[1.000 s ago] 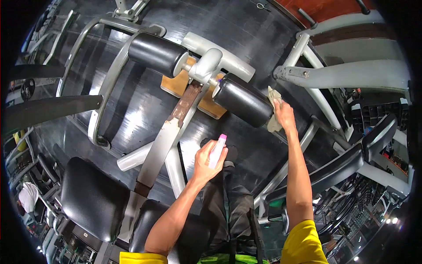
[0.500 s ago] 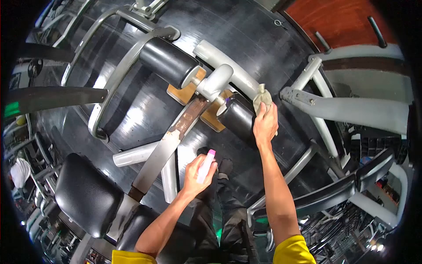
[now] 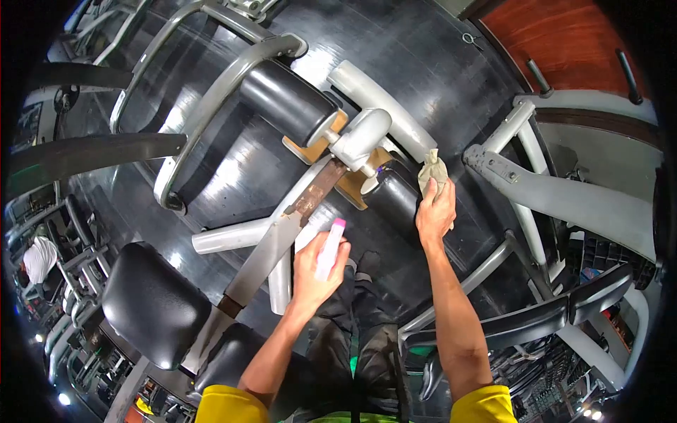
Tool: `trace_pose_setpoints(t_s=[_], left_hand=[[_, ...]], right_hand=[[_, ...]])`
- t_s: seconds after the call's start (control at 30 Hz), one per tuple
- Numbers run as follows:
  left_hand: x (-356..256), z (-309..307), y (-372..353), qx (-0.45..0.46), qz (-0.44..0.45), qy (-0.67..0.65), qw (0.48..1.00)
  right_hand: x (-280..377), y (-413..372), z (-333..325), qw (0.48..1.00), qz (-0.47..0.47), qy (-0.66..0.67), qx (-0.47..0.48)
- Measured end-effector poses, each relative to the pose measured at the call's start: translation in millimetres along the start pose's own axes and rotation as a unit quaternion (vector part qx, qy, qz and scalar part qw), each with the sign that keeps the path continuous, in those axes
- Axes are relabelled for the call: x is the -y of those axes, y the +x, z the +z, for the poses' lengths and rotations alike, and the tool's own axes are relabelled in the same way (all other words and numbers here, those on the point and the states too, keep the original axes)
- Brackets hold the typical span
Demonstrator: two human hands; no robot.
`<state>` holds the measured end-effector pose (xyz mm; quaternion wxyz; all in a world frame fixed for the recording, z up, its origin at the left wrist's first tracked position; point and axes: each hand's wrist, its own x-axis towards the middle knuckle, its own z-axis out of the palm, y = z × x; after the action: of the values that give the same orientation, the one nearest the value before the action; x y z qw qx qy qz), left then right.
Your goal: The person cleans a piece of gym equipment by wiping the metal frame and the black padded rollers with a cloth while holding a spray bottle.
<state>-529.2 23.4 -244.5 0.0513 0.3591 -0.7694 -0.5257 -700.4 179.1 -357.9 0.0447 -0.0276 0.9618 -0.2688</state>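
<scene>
My left hand (image 3: 319, 271) is wrapped round a small white bottle with a pink cap (image 3: 331, 250), held upright beside the machine's worn grey bar (image 3: 285, 229). In my right hand (image 3: 437, 213) is a crumpled beige cloth (image 3: 432, 173), bunched between thumb and fingers. The cloth is at the outer end of the right black foam roller (image 3: 395, 197), close to the end of a light grey tube (image 3: 384, 106). Whether it touches either cannot be told. Another black roller (image 3: 289, 102) sits across the pivot (image 3: 363, 134).
A black padded seat (image 3: 155, 303) lies to the left. Curved steel tubing (image 3: 211, 116) rises beyond it. At right stand a grey machine frame (image 3: 557, 190) and a black bench pad (image 3: 493, 324). Dark flooring (image 3: 423, 56) runs beneath, with a red-brown panel (image 3: 564, 42) at upper right.
The view has shifted, so the machine appears farther right. My left hand with the bottle has come nearer the grey bar. My right hand and cloth have drawn slightly back toward me.
</scene>
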Motion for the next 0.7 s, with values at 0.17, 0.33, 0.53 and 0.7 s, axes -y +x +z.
trace_pose_setpoints(t_s=[0.17, 0.33, 0.53, 0.7], left_hand=[[-5.9, 9.3, 19.6, 0.014, -0.096, -0.036, 0.995], [-12.3, 12.9, 28.7, 0.006, -0.084, 0.001, 0.996], [-13.2, 21.0, 32.4, -0.010, -0.104, -0.026, 0.994], [-19.6, 22.0, 36.7, 0.002, -0.097, -0.006, 0.995]], right_hand=[[-6.5, 0.0, 5.4, 1.000, -0.006, 0.009, -0.019], [-6.1, 3.4, 3.8, 1.000, 0.010, -0.005, -0.010], [-8.6, 3.6, 3.1, 0.999, 0.028, 0.012, 0.015], [-7.8, 4.2, 3.5, 1.000, 0.022, 0.015, 0.013]])
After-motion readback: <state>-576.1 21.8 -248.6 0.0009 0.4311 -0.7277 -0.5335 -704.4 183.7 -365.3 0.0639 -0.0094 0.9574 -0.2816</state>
